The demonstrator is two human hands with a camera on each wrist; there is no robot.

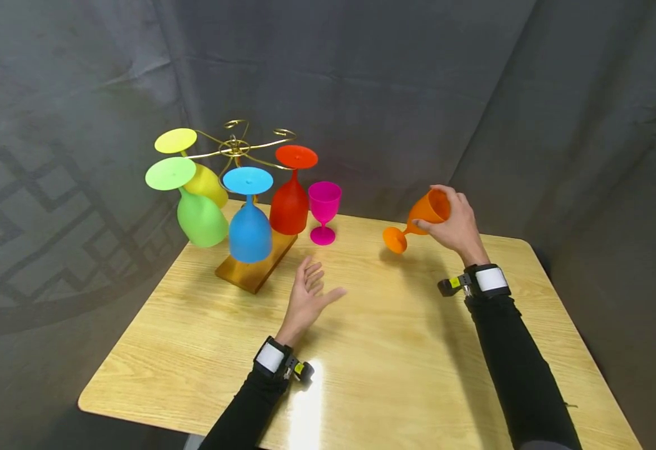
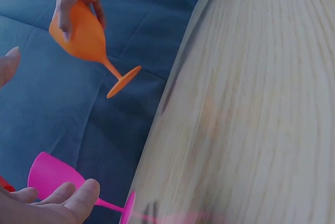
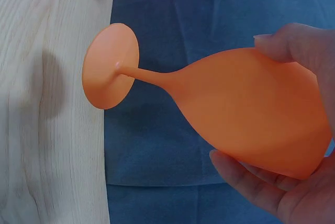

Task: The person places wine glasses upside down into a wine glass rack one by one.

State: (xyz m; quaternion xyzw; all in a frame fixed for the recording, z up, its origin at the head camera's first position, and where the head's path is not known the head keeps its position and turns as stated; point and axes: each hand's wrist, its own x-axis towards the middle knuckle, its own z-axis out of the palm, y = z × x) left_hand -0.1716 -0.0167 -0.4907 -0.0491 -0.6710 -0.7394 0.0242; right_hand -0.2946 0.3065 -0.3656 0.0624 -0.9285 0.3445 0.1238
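In the head view my right hand [image 1: 456, 226] grips an orange goblet [image 1: 425, 212] by its bowl. The goblet is tilted, its foot pointing left and down above the table; the right wrist view shows thumb and fingers round the orange bowl [image 3: 246, 109]. My left hand [image 1: 305, 303] hovers over the table with fingers spread and nothing in them. Just beyond it a magenta goblet [image 1: 325, 203] stands upright. To its left, red [image 1: 290, 203], blue [image 1: 250, 232], green [image 1: 201, 219] and yellow [image 1: 207, 184] goblets hang upside down from a gold wire rack [image 1: 234, 148].
The rack has a wooden base [image 1: 256, 269] on the left of the light wood table [image 1: 384, 350]. Two curled rack arms at the back carry no goblet. A dark grey cloth [image 1: 384, 94] hangs behind the table.
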